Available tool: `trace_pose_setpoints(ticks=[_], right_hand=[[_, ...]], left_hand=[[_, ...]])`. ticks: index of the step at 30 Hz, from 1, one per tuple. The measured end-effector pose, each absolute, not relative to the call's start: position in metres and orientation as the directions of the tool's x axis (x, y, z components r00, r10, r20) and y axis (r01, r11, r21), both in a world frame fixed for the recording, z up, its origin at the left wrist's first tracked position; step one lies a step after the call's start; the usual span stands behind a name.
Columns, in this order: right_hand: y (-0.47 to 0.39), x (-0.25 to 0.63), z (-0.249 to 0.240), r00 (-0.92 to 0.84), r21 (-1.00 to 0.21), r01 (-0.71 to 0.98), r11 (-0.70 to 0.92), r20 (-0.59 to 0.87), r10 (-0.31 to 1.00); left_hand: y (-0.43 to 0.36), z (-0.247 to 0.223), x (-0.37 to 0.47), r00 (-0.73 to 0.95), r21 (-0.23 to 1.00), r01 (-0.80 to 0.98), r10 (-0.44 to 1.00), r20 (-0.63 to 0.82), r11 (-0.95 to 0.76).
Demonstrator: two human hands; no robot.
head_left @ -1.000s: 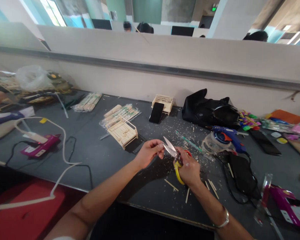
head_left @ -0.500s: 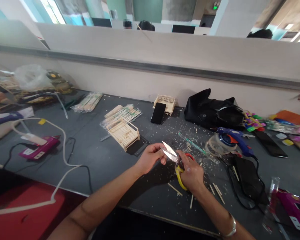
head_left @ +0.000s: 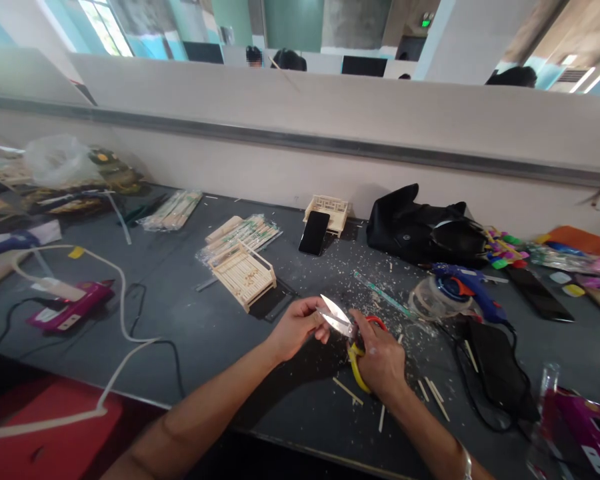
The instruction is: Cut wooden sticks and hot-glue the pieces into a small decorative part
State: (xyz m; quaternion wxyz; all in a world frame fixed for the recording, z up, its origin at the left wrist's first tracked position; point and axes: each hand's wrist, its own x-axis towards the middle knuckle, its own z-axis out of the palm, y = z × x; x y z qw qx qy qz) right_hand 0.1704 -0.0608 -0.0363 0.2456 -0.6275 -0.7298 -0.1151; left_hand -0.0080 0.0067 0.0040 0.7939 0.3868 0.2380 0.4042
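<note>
Steel scissors with red-and-yellow handles (head_left: 345, 327), blades parted above the dark grey bench (head_left: 215, 343), are likely light, stiff, slick-bladed, best held by the loops, where the right hand (head_left: 381, 363) grasps; the left hand's (head_left: 299, 327) fingers pinch beside the blades, on what I cannot tell.

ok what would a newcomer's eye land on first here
Probably the scissors with red and yellow handles in the right hand, blades open at the left hand. Beyond the left hand sits a pale stick-built model; farther back, a black phone stands before a second model.
</note>
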Motion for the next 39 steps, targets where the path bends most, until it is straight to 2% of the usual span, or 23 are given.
trace_pose_setpoints(ticks=[4,7,9,12,13,16,20,23,29,34,36,39], right_hand=[[-0.062,0.170,-0.040,-0.102,-0.159,0.964,0.212,0.517,0.850],[-0.060,0.170,-0.043,-0.047,-0.239,0.952,0.193,0.508,0.860],[-0.057,0.170,-0.042,0.046,-0.346,0.926,0.152,0.502,0.864],[-0.053,0.174,-0.034,0.220,-0.528,0.844,0.097,0.505,0.835],[-0.052,0.175,-0.031,0.265,-0.573,0.814,0.091,0.507,0.820],[-0.049,0.180,-0.023,0.358,-0.667,0.740,0.084,0.498,0.790],[-0.047,0.180,-0.020,0.427,-0.748,0.661,0.061,0.442,0.789],[-0.046,0.179,-0.019,0.450,-0.774,0.631,0.047,0.415,0.791],[-0.046,0.177,-0.016,0.446,-0.800,0.598,0.051,0.386,0.807],[-0.046,0.177,-0.015,0.428,-0.804,0.592,0.051,0.367,0.826],[-0.046,0.177,-0.015,0.432,-0.805,0.592,0.040,0.359,0.827],[-0.045,0.177,-0.017,0.439,-0.804,0.593,0.036,0.361,0.822]], left_hand=[[0.005,0.005,-0.008,0.568,0.816,-0.437,0.819,-0.076,0.379],[0.006,0.006,-0.010,0.565,0.859,-0.385,0.822,-0.069,0.337],[0.011,0.005,-0.014,0.527,0.925,-0.294,0.848,-0.054,0.242],[0.023,0.003,-0.023,0.416,1.000,-0.002,0.909,0.016,-0.017],[0.028,0.002,-0.027,0.369,0.982,0.130,0.926,0.078,-0.134],[0.041,-0.002,-0.037,0.416,0.800,0.465,0.892,0.179,-0.378],[0.050,-0.009,-0.043,0.505,0.603,0.646,0.854,0.123,-0.469],[0.051,-0.010,-0.044,0.552,0.518,0.685,0.829,0.091,-0.513],[0.049,-0.002,-0.046,0.616,0.438,0.712,0.788,-0.014,-0.549],[0.049,0.003,-0.052,0.651,0.483,0.689,0.754,-0.086,-0.540],[0.050,0.001,-0.052,0.640,0.522,0.668,0.767,-0.040,-0.530],[0.047,-0.005,-0.046,0.623,0.578,0.589,0.773,0.120,-0.565]])
